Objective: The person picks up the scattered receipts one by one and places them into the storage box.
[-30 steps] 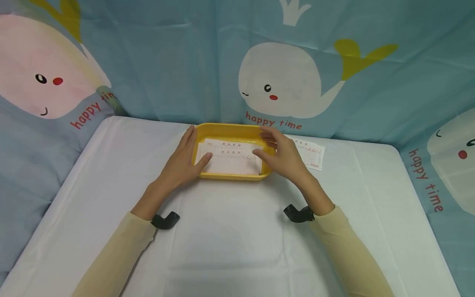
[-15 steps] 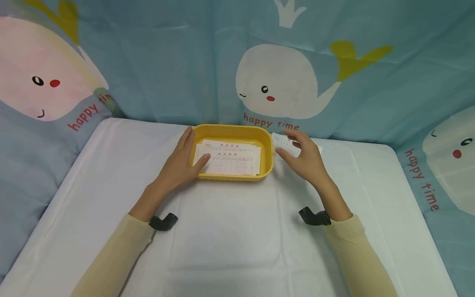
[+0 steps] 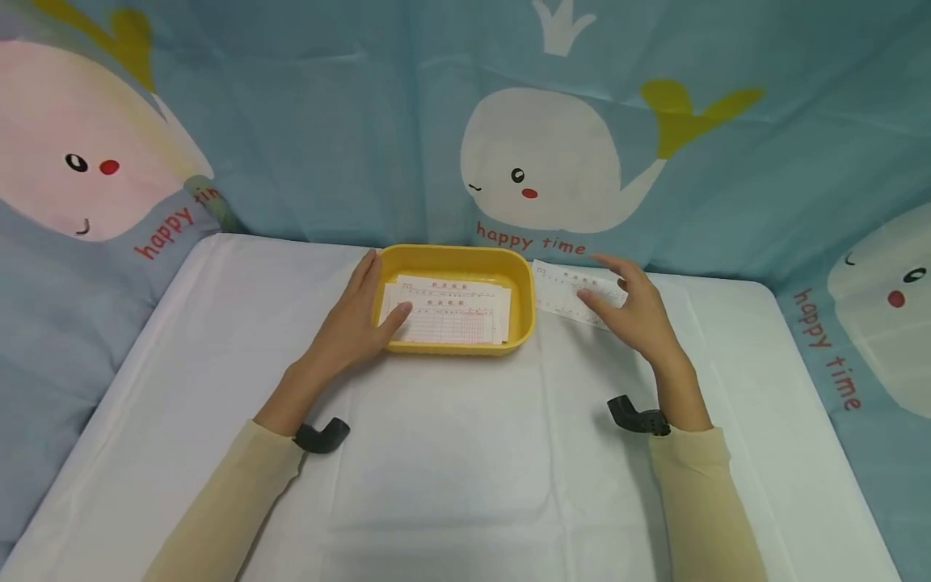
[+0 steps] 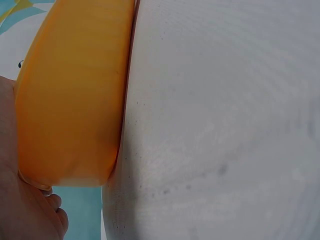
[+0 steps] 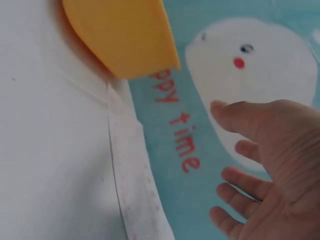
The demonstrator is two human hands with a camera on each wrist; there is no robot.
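From the head camera: one yellow tray point(image 3: 525, 303) sits at the far middle of the desk point(image 3: 451, 469), holding two overlapping slips point(image 3: 451, 311). A third slip point(image 3: 567, 293) lies on the desk just right of the tray. The left hand point(image 3: 356, 319) rests against the tray's left wall, fingers straight along the rim, thumb lying on the slips inside. The right hand point(image 3: 633, 311) is spread, fingers relaxed, over the right end of the loose slip, gripping nothing. A whale-print curtain point(image 3: 567, 162) rises close behind the tray; the near desk is bare cloth.

Left wrist: the tray wall point(image 4: 70, 100) fills the left side, skin against it, white cloth beside it.

Right wrist: the open palm point(image 5: 265, 160) hovers with fingers apart, the slip point(image 5: 132, 190) beside it, the tray corner point(image 5: 125, 35) above.
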